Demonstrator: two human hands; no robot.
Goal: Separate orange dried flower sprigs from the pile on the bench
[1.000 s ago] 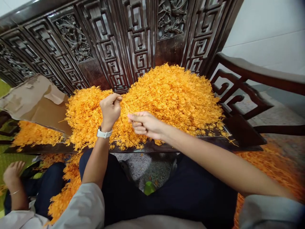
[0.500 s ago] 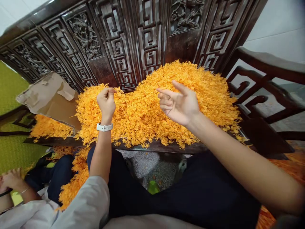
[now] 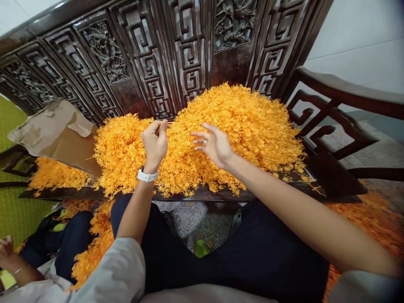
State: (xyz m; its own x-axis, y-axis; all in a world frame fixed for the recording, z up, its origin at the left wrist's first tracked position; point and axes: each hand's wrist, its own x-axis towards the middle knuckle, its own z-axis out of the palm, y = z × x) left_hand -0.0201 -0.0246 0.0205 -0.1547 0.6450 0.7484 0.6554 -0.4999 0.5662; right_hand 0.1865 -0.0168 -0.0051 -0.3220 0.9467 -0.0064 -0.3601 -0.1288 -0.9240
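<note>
A large heap of orange-yellow, frilly plastic pieces covers the bench seat in front of me. My left hand, with a white band on its wrist, is held over the middle of the heap. Its thumb and fingers are pinched together; whatever they grip is too small to make out against the orange. To its right, my right hand hovers over the heap with fingers spread, holding nothing that I can see.
Behind the heap rises the bench's dark carved back. A torn cardboard piece leans at left, dividing off more orange pieces. A carved armrest stands at right. A co-worker's hand shows at lower left. More orange pieces lie lower right.
My two hands have come closer together. The left moved right; the right moved left and slightly down, its fingers straightening. The view has shifted a little.
</note>
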